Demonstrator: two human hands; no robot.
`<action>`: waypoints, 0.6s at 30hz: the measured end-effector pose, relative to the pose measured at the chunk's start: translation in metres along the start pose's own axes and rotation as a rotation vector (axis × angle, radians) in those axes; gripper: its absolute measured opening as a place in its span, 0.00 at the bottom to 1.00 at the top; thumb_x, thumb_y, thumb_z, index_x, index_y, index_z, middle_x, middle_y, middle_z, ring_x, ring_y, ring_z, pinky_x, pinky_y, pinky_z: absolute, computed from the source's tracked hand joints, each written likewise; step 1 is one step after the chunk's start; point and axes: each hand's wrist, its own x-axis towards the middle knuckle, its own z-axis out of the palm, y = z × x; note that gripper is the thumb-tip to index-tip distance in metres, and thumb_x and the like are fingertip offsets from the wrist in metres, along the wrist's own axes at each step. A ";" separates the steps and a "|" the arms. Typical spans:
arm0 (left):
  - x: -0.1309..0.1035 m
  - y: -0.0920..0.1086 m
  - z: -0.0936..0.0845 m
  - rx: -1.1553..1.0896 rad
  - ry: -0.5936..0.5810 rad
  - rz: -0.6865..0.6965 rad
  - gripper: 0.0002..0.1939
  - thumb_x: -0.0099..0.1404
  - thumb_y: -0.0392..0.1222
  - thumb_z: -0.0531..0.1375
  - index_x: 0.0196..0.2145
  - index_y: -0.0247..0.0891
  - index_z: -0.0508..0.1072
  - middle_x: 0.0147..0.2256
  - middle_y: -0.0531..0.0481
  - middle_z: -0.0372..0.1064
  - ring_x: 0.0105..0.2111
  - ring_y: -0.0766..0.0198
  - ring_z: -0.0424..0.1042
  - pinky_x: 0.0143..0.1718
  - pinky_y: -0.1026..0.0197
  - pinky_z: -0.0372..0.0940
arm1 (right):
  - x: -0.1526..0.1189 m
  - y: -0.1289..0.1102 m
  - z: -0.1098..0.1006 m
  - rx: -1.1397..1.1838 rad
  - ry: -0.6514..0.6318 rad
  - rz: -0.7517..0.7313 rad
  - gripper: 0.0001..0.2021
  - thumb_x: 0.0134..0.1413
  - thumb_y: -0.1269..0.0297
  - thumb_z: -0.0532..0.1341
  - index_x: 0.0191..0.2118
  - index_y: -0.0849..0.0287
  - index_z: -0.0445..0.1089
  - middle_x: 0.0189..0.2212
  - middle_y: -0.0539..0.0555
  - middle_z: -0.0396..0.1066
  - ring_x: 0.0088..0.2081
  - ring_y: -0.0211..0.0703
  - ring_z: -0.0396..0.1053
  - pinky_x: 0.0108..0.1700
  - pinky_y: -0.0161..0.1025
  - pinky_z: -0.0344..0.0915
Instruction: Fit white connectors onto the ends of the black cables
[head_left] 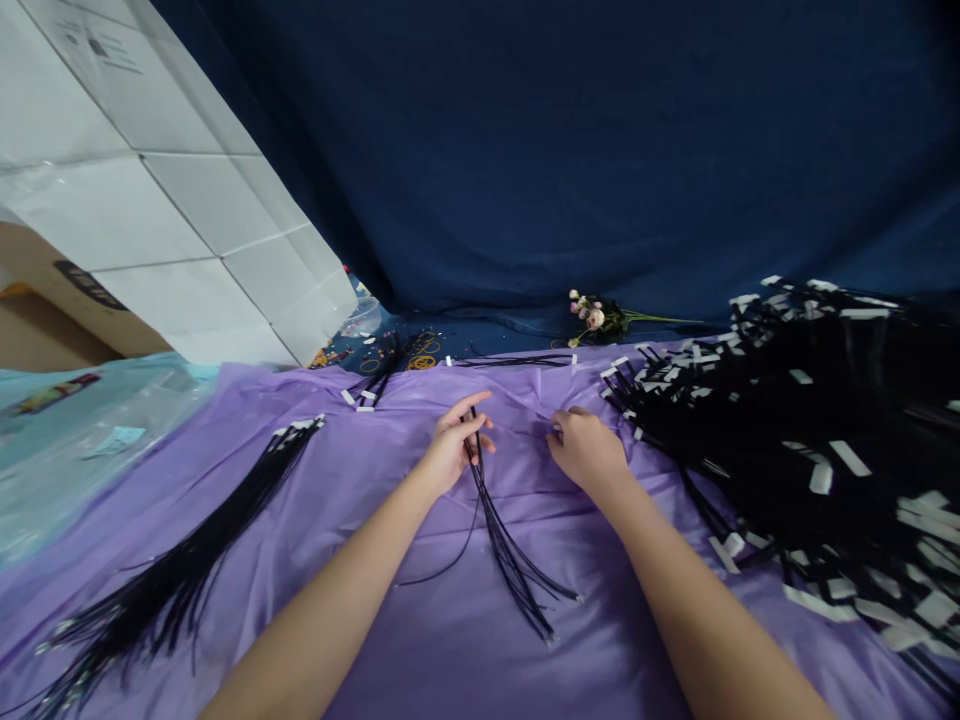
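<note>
Nearest, the slim bunch of black cables [496, 525] hangs from the left hand [452, 445], its pale-tipped ends fanned toward the wearer on the purple cloth [420, 650], one strand curving off alone; to the left of that hand, and reaching nearer than it, lies a thick bundle of black cables [217, 520], white at its far end.

The left hand is closed lightly on the bunch, thumb against fingers, the other fingers loosely spread; the right hand [589, 448], apart from it, has its fingers curled in, and I cannot tell whether anything is pinched there; to its right spreads a big heap of black cables [757, 430] with white tags [851, 458].

The step in hand looks like gathering a few cables into the left grip; the next move, I judge, calls for a steady left pinch and free right fingertips.

Beyond the left hand lie some tagged cables [384, 372] and yellow rubber bands [424, 362]; beyond the right, a flower spray [595, 318], then a dark blue curtain [570, 150].
</note>
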 end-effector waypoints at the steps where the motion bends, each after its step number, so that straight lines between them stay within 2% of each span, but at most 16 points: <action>1: 0.000 0.000 0.000 -0.006 -0.011 0.006 0.31 0.55 0.41 0.64 0.57 0.40 0.64 0.32 0.53 0.66 0.21 0.67 0.72 0.11 0.71 0.53 | 0.000 0.000 0.000 -0.003 -0.003 0.001 0.12 0.55 0.65 0.55 0.43 0.56 0.72 0.40 0.57 0.72 0.41 0.49 0.72 0.36 0.38 0.65; 6: -0.001 -0.001 0.002 -0.016 -0.021 0.029 0.38 0.56 0.40 0.63 0.63 0.45 0.57 0.33 0.52 0.67 0.21 0.67 0.73 0.11 0.71 0.54 | -0.001 -0.002 -0.002 -0.012 -0.018 0.001 0.13 0.56 0.67 0.54 0.43 0.54 0.72 0.39 0.57 0.73 0.42 0.49 0.72 0.37 0.39 0.66; 13: -0.001 -0.002 0.004 0.007 -0.014 0.052 0.44 0.56 0.38 0.63 0.66 0.50 0.47 0.34 0.52 0.67 0.21 0.66 0.72 0.10 0.71 0.54 | 0.000 0.000 -0.003 -0.002 -0.020 0.004 0.12 0.56 0.67 0.53 0.42 0.55 0.72 0.39 0.57 0.73 0.42 0.50 0.72 0.37 0.40 0.66; 18: -0.001 -0.003 0.004 0.011 -0.026 0.052 0.45 0.56 0.38 0.63 0.67 0.51 0.46 0.33 0.52 0.67 0.21 0.66 0.72 0.10 0.70 0.55 | -0.001 0.002 -0.004 0.016 -0.031 0.020 0.14 0.55 0.69 0.53 0.45 0.55 0.72 0.36 0.58 0.74 0.41 0.50 0.73 0.38 0.40 0.66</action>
